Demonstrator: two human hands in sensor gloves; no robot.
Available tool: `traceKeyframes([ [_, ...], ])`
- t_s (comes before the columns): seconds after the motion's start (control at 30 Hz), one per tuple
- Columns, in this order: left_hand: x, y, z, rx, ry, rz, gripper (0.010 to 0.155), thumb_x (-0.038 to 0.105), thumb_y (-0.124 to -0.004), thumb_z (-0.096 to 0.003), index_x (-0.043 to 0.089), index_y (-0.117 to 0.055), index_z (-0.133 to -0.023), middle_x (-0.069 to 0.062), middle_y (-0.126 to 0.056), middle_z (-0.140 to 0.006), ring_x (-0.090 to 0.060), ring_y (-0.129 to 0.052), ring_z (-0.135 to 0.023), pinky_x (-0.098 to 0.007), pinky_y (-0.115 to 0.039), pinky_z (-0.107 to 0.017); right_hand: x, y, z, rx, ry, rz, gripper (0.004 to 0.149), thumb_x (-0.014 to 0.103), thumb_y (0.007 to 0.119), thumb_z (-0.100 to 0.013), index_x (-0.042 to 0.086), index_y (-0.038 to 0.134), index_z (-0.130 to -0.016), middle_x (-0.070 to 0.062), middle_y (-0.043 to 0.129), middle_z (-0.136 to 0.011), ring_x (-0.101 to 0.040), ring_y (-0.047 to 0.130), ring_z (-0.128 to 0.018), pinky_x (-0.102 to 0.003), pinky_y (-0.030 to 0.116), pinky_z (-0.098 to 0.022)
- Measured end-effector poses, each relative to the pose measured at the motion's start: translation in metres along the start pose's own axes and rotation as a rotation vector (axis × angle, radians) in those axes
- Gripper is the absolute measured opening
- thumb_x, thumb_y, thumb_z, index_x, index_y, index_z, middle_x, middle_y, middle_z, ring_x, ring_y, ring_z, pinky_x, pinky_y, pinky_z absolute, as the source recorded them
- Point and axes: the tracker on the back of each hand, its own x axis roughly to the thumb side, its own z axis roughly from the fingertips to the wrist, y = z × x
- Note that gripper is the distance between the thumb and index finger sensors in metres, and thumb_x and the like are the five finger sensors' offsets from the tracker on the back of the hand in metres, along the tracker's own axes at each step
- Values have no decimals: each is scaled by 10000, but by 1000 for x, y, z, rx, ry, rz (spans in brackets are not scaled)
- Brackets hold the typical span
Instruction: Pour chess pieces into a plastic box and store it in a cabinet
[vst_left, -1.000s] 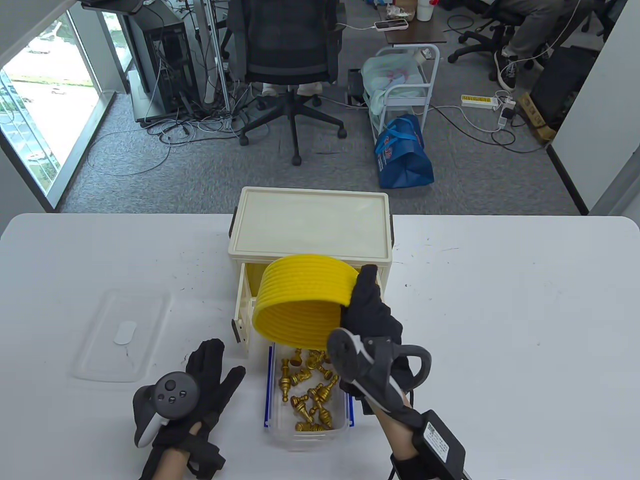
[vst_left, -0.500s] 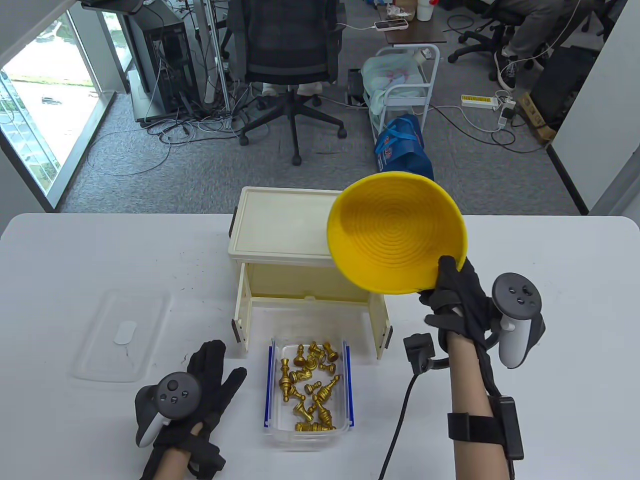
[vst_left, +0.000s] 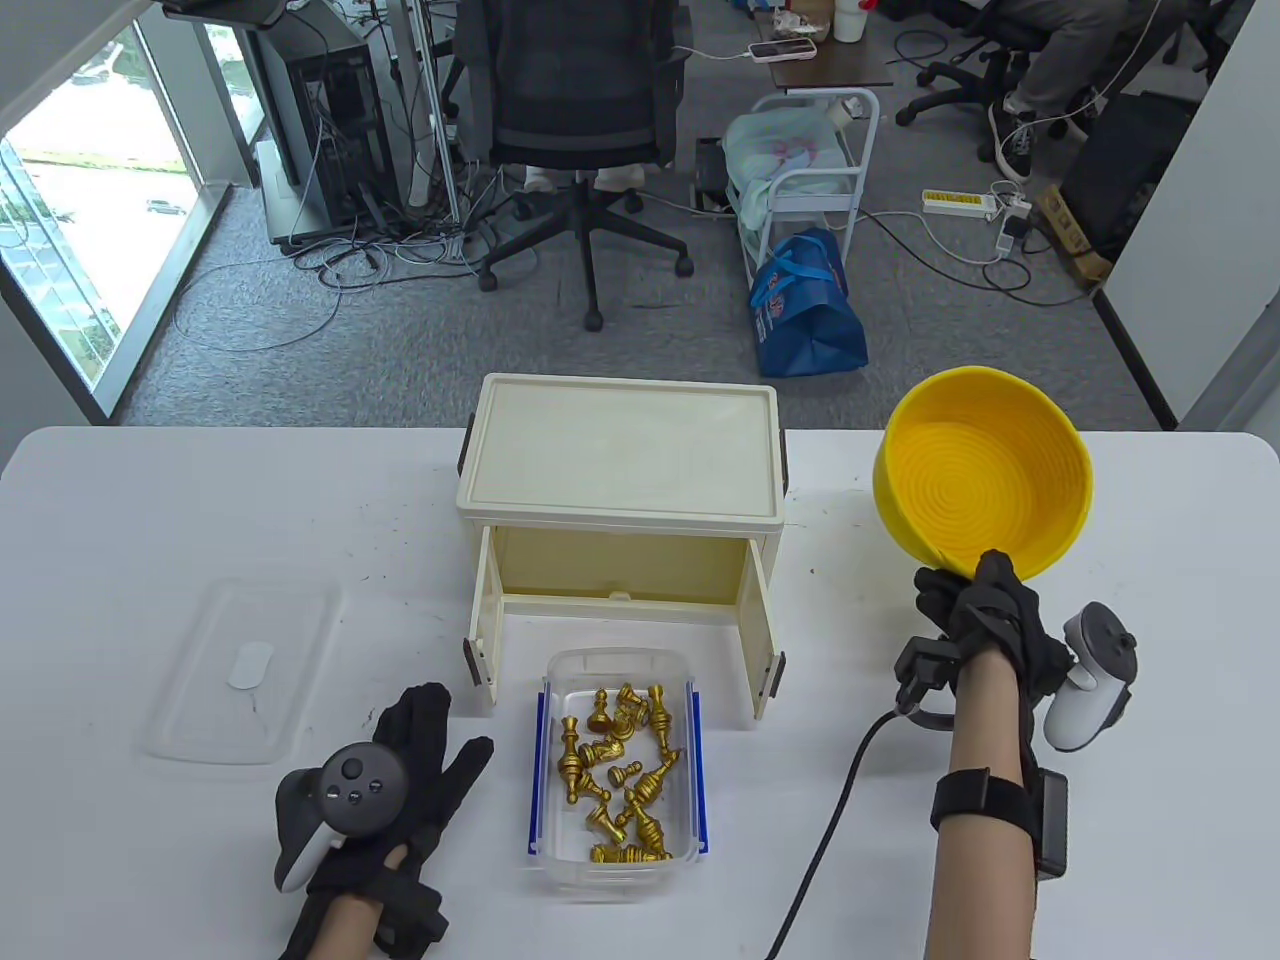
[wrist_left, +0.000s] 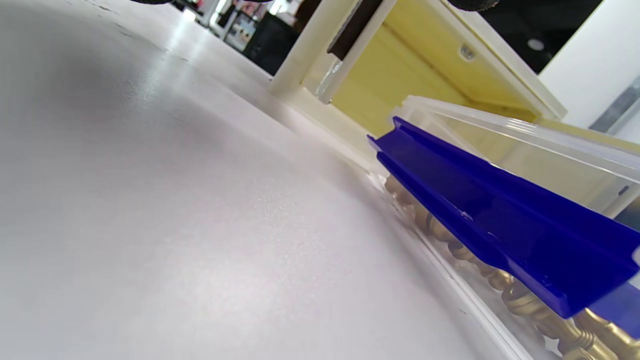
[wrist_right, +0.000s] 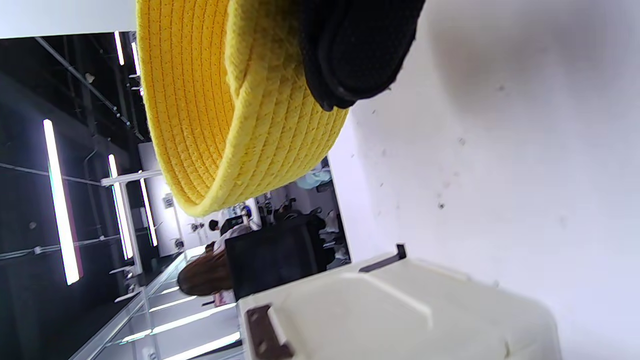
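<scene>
The left grip (vst_left: 405, 770) is lying flat, fingers spread, on the worktop (vst_left: 150, 550); the right grip (vst_left: 985, 620) is pinching the yellow basket's (vst_left: 985, 490) rim, held aloft.

yellow basket (vst_left: 985, 490), gold chess pieces (vst_left: 618, 775), cream cabinet (vst_left: 618, 455)

A clear plastic box (vst_left: 618, 770) with blue side clips stands open on the white surface (vst_left: 1100, 560), just in front of the cabinet. Gold chess pieces (vst_left: 620, 775) lie jumbled inside it. The cream cabinet (vst_left: 620, 470) sits behind with both doors swung open. The box's clear lid (vst_left: 245, 670) lies flat to the left. A yellow woven basket (vst_left: 985, 485) is held up at the right, tilted.
</scene>
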Motion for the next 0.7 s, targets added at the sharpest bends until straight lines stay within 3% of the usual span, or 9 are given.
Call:
traceKeyframes([
  [0.3,3,-3,-2,-21,-3,-50,844,595,-500,-685,15,-277,-1256,-342,-325,-1260,-625,-346,-1086,-712,-493,-736,-28,-24,-40,-102,132,82,706,361,537,-716,-206,253,-1028,-382,705,-879,-343,944,-677,-349,850,-485],
  [0.57,3,-2,-2,-21,-6,-57,843,593,-501,-685,14,-278,-1256,-345,-323,-1259,-628,-343,-1084,-712,-493,-736,-31,-25,-40,-50,130,25,784,451,520,-711,-177,200,-1055,-374,659,-937,-400,890,-723,-413,804,-514],
  [0.7,5,2,0,-4,-18,-43,843,591,-502,-685,12,-277,-1256,-345,-321,-1259,-628,-346,-1082,-712,-496,-734,-26,-27,-28,-75,117,49,797,461,521,-704,-160,178,-1066,-380,623,-980,-447,852,-756,-458,771,-534],
])
